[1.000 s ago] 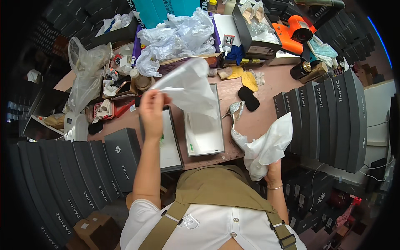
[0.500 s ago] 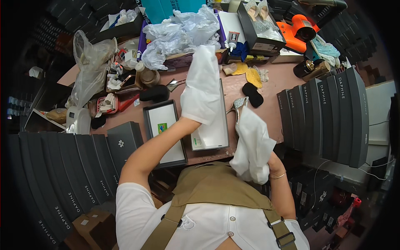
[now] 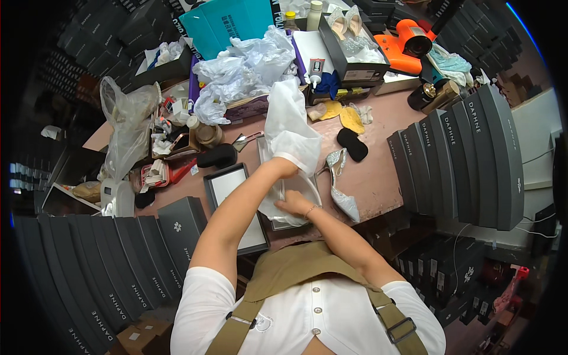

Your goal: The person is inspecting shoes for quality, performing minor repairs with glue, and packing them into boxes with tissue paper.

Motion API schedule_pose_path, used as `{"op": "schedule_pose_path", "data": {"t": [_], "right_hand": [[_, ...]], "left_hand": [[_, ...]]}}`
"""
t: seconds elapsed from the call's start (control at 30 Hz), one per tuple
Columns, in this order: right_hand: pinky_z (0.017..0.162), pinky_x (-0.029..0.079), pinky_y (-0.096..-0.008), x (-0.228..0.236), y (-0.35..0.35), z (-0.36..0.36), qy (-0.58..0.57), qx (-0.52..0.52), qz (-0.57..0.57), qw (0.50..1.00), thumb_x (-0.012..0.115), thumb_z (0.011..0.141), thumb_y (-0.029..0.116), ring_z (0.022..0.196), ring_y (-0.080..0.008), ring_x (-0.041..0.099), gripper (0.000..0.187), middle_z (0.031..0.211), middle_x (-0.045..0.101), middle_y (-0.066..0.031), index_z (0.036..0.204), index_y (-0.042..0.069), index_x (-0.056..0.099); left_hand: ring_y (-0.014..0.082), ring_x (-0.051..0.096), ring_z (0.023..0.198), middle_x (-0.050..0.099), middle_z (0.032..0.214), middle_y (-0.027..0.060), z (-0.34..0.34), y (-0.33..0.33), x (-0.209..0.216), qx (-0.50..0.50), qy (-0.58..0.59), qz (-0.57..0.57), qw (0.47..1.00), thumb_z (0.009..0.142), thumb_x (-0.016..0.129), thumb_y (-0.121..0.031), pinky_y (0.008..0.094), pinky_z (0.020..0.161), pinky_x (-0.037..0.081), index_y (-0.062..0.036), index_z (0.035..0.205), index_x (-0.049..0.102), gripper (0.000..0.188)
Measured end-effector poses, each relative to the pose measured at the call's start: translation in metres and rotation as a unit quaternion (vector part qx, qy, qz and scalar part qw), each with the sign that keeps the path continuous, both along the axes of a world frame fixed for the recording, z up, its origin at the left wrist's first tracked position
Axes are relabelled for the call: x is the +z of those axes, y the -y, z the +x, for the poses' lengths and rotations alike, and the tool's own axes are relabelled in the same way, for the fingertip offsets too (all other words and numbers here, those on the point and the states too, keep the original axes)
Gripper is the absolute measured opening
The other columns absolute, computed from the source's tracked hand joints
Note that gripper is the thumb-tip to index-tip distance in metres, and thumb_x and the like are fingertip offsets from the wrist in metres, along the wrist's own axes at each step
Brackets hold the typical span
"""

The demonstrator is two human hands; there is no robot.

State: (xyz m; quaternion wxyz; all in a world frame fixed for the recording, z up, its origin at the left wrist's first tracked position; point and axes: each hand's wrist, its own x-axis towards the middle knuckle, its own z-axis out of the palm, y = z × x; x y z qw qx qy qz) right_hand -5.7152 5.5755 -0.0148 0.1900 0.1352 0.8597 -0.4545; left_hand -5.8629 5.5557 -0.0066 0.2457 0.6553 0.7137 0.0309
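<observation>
My left hand (image 3: 286, 168) reaches into a thin white bag (image 3: 291, 127) that stands up over its fingers, so they are hidden. Just below it, my right hand (image 3: 296, 203) closes thumb and fingers on a second piece of thin white bag-like material (image 3: 309, 188). Both hands are over a shoebox (image 3: 290, 225), most of which the white material covers. Right of the box lies a glittery silver high-heeled shoe (image 3: 337, 171), its pointed toe toward me. The grey-rimmed lid or tray (image 3: 228, 184) with a white inside is at the box's left, partly behind my left forearm.
Dark shoeboxes stand in rows at left (image 3: 127, 254) and right (image 3: 455, 160). Behind are a purple-edged bin of crumpled white wrapping (image 3: 245, 68), an orange tool (image 3: 408, 44) and yellow sponges (image 3: 352, 120). A black oval pad (image 3: 352, 145) lies beyond the shoe.
My right hand has moved left from beside the shoe into the shoebox, taking its white material along. The silver shoe is now uncovered. My left hand stays in its bag, slightly lower in the box.
</observation>
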Motion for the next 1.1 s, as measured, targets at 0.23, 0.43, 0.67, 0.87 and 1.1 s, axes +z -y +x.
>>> {"op": "schedule_pose_path", "data": {"t": [0.23,0.43,0.67,0.87,1.1], "right_hand": [[0.079,0.046,-0.0454,0.013,-0.011,-0.005,-0.075,0.015,0.099,0.992,0.061,0.078,0.024,0.087,-0.0405,0.059,0.032,0.093,0.060,-0.0251,0.091,-0.006,0.058],[0.074,0.048,-0.0459,-0.036,0.023,0.049,-0.202,0.063,0.306,0.928,0.061,0.077,0.023,0.083,-0.0375,0.059,0.043,0.095,0.058,-0.0191,0.111,-0.001,0.049],[0.087,0.042,-0.0429,0.135,-0.044,0.036,-0.330,-0.093,0.234,0.910,0.071,0.074,0.021,0.107,-0.0384,0.047,0.065,0.120,0.046,-0.0210,0.129,0.006,0.040],[0.086,0.043,-0.0383,0.081,-0.083,0.007,-0.327,-0.128,0.072,0.934,0.069,0.074,0.017,0.100,-0.0355,0.052,0.047,0.105,0.053,-0.0184,0.117,0.004,0.053],[0.072,0.045,-0.0396,0.019,-0.041,0.019,-0.343,-0.062,0.146,0.926,0.057,0.076,0.015,0.080,-0.0309,0.054,0.012,0.082,0.055,-0.0138,0.073,0.004,0.059]], "left_hand": [[0.0345,0.029,0.130,0.037,0.138,0.0187,0.011,0.031,-0.007,0.111,0.077,0.051,0.990,0.082,0.050,-0.015,0.0415,0.110,0.018,-0.0078,0.127,0.049,0.046],[0.0337,0.037,0.125,0.042,0.133,0.0192,0.025,0.023,-0.005,0.125,-0.004,0.187,0.974,0.083,0.048,-0.015,0.0410,0.107,0.025,-0.0062,0.127,0.047,0.044],[0.0355,0.054,0.101,0.057,0.108,0.0197,0.049,0.067,0.077,0.064,-0.008,0.106,0.992,0.074,0.056,-0.010,0.0444,0.085,0.043,-0.0028,0.116,0.050,0.043],[0.0327,0.058,0.084,0.060,0.086,0.0150,0.040,0.085,0.127,0.239,0.072,0.137,0.959,0.076,0.063,-0.015,0.0416,0.069,0.046,-0.0044,0.107,0.056,0.033],[0.0354,0.024,0.133,0.030,0.142,0.0181,0.054,0.072,0.093,0.173,-0.165,0.144,0.960,0.067,0.070,-0.015,0.0573,0.105,0.013,-0.0139,0.132,0.044,0.070]]}}
